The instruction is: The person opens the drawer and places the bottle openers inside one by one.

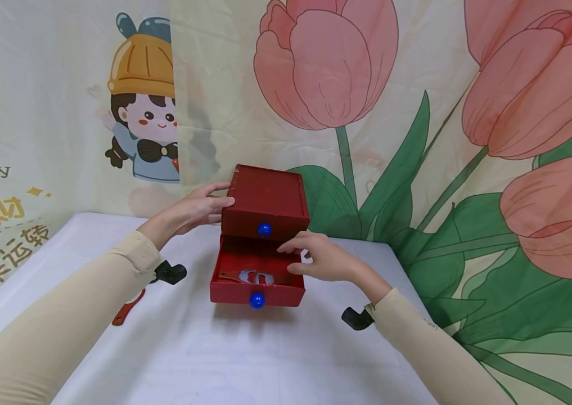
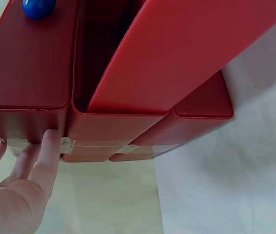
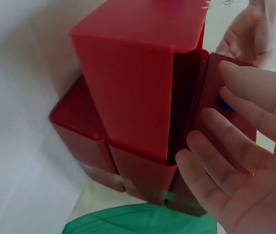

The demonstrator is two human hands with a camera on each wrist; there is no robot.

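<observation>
A dark red drawer cabinet (image 1: pixel 268 194) stands at the table's far side, a drawer (image 1: pixel 280 296) below its top one pulled out. Inside that drawer lies an item with a silver metal head (image 1: pixel 264 278) and a brownish handle, its kind unclear. My left hand (image 1: pixel 192 211) rests against the cabinet's left side, fingers extended, fingertips at its edge in the left wrist view. Over the right of the pulled-out drawer, my right hand (image 1: pixel 323 257) hovers with loosely bent fingers and nothing between them. The right wrist view shows its spread fingers (image 3: pixel 226 131) before the top drawer front.
Blue round knobs (image 1: pixel 257 300) stick out from the drawer fronts. To the left on the white tablecloth (image 1: pixel 245 360) lies a red-handled item (image 1: pixel 127 309), partly hidden behind my left sleeve. A printed curtain (image 1: pixel 225 112) hangs close behind the cabinet.
</observation>
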